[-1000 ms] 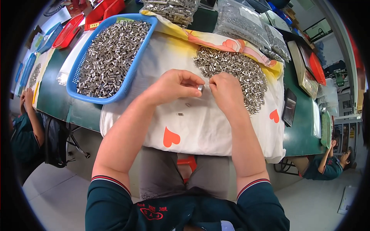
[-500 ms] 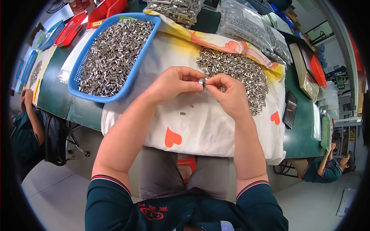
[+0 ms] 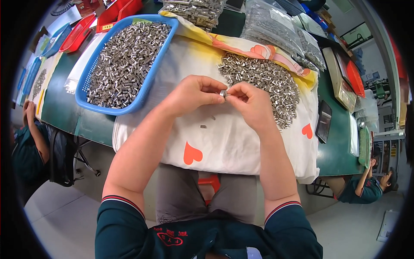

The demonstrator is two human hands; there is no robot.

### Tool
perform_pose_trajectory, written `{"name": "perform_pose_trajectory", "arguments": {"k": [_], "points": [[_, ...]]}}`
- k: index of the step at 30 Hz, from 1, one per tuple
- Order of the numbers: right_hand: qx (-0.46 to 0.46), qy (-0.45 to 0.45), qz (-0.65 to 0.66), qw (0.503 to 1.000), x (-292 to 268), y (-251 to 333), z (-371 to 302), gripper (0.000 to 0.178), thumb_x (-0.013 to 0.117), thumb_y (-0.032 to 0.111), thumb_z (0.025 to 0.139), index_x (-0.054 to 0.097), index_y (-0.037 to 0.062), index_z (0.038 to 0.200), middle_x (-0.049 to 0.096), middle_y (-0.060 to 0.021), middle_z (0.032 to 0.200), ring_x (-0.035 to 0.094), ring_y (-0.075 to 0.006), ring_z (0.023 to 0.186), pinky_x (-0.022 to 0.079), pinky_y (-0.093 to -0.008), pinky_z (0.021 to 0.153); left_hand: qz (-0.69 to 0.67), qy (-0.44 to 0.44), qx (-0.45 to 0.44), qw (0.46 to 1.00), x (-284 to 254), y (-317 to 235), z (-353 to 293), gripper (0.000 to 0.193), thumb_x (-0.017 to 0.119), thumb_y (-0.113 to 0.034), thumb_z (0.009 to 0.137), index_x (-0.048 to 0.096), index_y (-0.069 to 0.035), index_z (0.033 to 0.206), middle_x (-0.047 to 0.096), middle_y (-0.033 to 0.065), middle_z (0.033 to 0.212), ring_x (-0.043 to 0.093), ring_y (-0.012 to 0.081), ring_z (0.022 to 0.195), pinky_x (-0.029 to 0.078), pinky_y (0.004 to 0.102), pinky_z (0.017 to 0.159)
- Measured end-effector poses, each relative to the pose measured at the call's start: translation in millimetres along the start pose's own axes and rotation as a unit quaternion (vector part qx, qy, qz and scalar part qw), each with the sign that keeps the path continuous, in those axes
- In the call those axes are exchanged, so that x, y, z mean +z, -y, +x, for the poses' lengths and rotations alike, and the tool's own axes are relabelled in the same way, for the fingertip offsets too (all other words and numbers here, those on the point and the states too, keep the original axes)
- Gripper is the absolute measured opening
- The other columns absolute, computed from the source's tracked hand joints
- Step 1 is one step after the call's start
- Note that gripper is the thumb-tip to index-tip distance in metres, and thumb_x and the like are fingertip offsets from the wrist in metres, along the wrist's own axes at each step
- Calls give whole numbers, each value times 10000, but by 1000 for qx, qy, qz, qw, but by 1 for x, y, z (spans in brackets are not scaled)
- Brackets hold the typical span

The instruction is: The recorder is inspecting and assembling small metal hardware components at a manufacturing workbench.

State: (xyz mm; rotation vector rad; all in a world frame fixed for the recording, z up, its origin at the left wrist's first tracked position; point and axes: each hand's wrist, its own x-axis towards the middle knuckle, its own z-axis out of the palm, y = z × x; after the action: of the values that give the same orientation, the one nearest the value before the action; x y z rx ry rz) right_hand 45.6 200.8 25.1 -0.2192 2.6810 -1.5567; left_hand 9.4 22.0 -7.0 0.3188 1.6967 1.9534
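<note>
My left hand (image 3: 195,96) is closed, its thumb and fingertips pinching a small shiny metal piece (image 3: 223,93). From the other side, the thumb and index finger of my right hand (image 3: 255,105) pinch at the same piece, and fingers partly cover it. Both hands hover over a white cloth (image 3: 233,149) with orange hearts. To their right and beyond spreads a heap of short silver metal cylinders (image 3: 276,82). One loose cylinder (image 3: 203,127) lies on the cloth below my left hand, with another small piece (image 3: 213,117) close by.
At the left, a blue plastic basket (image 3: 81,93) holds many similar cylinders. Clear bags of metal parts (image 3: 274,28) stand behind the heap. A dark phone-like slab (image 3: 324,121) lies on the green table (image 3: 334,159). Co-workers sit at the far left and the far right.
Both hands have shifted very slightly to the left with the metal piece, along with a small shift of the whole view. The pinch of each hand stays.
</note>
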Motion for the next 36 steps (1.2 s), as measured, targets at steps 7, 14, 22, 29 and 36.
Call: {"name": "perform_pose_trajectory", "arguments": {"k": [7,14,22,29,36], "points": [[-26,-62,-224,972,-19,-16,5,78,602,91,709,618,42,768,581,-85,713,563,-222,675,448,-329,630,28,13,-15,999,3,-5,-1,312,663,-39,731,575,33,1022,611,62,888,580,92,794,474,207,707],[-110,-59,-376,918,-6,-27,7,26,580,67,688,599,49,695,575,-95,699,558,-266,713,447,-369,657,24,17,-11,999,4,-4,1,304,661,-42,732,579,28,1016,608,58,886,577,91,798,473,210,712],[-23,-35,-5,999,-2,-2,1,81,591,63,703,600,21,771,610,-67,713,584,-143,647,456,-258,593,-26,16,5,1000,4,-4,0,301,647,-39,750,560,26,1030,611,53,884,585,97,791,471,206,715],[-74,-30,-38,996,-1,3,-1,76,597,47,692,589,16,760,603,-70,719,584,-151,639,457,-259,579,-33,8,5,999,2,-3,0,295,650,-24,745,569,17,1026,614,43,859,577,83,779,466,199,698],[-190,-76,-202,958,8,-2,-2,59,591,37,683,577,14,735,591,-90,718,577,-213,640,455,-295,583,19,-14,16,1000,4,1,2,294,660,-28,739,573,32,1013,618,51,862,582,90,766,474,209,687]]}}
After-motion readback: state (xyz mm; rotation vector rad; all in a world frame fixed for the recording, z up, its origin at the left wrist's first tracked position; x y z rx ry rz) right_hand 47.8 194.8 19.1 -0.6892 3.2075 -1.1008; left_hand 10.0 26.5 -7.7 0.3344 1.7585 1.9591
